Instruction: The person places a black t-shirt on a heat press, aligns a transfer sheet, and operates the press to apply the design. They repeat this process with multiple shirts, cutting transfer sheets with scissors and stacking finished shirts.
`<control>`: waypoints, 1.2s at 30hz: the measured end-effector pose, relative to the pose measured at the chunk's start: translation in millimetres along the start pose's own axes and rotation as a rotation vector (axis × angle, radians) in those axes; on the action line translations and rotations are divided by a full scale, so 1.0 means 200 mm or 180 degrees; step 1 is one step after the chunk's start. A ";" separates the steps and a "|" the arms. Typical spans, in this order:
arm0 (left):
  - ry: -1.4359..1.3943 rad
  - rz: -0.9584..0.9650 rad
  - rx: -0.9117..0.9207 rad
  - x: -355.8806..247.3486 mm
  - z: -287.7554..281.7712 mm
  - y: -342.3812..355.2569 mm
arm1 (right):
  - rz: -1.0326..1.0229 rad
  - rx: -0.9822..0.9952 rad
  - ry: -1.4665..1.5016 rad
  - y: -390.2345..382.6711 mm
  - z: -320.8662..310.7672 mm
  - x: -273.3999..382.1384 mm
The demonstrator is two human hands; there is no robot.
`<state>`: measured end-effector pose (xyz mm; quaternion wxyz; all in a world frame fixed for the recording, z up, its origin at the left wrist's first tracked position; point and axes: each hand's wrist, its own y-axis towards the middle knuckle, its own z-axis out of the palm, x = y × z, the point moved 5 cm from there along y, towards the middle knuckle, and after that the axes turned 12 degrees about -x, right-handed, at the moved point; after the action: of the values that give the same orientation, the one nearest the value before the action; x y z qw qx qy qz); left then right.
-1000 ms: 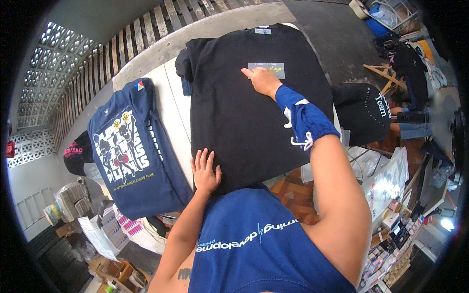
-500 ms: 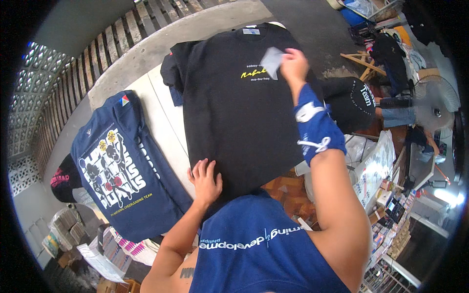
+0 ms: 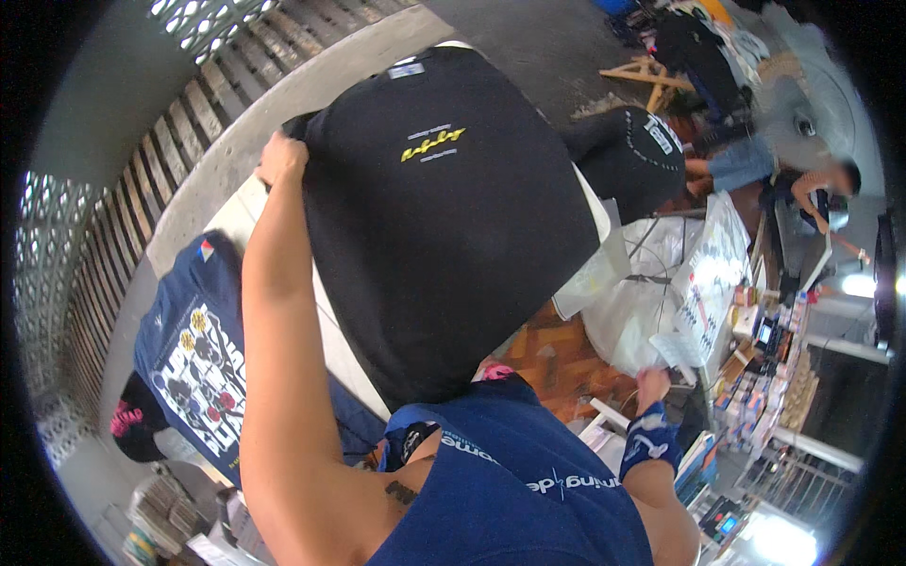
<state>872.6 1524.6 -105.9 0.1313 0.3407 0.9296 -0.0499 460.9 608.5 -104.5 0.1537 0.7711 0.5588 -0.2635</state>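
Left hand [image 3: 282,160] grips black shirt [image 3: 444,236] far left, presumably steadying it; right hand [image 3: 653,385] near white sheet [image 3: 678,348], grip unclear.

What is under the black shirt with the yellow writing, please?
A white table shows past the left and right edges of the black shirt. Whether anything else lies between them cannot be seen, because the shirt covers it.
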 end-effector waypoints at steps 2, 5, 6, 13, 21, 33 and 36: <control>0.0211 0.0347 -0.0798 -0.03 -0.07 0.00 | -0.0254 0.0237 0.1091 -0.33 0.20 -0.03; -0.0853 0.0707 -0.0960 -0.08 -0.13 -0.01 | 0.0624 0.0244 0.1253 -0.83 0.39 -0.11; -0.1241 0.1183 -0.0953 -0.14 -0.15 -0.05 | 0.1010 0.2044 0.1021 -0.91 0.57 -0.15; -0.5383 0.0180 0.1721 -0.62 -0.32 -1.04 | 0.2310 0.0418 0.2306 -0.45 1.01 -0.23; -0.3828 0.1354 0.4973 -0.91 -0.69 -3.08 | 0.2186 -0.0044 0.4297 0.26 0.73 -0.21; -0.0467 0.5234 0.5329 -1.11 -1.22 -3.81 | -0.1681 0.1638 0.5653 -0.79 -0.16 -0.15; -0.0251 0.5567 0.3773 -1.15 -1.13 -3.82 | -0.0394 0.1111 0.6051 -1.29 -0.11 -0.37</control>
<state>500.3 841.1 178.3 -0.0357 0.8997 0.1827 -0.3949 205.7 646.1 -28.7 -0.4932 0.6435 0.4425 0.3833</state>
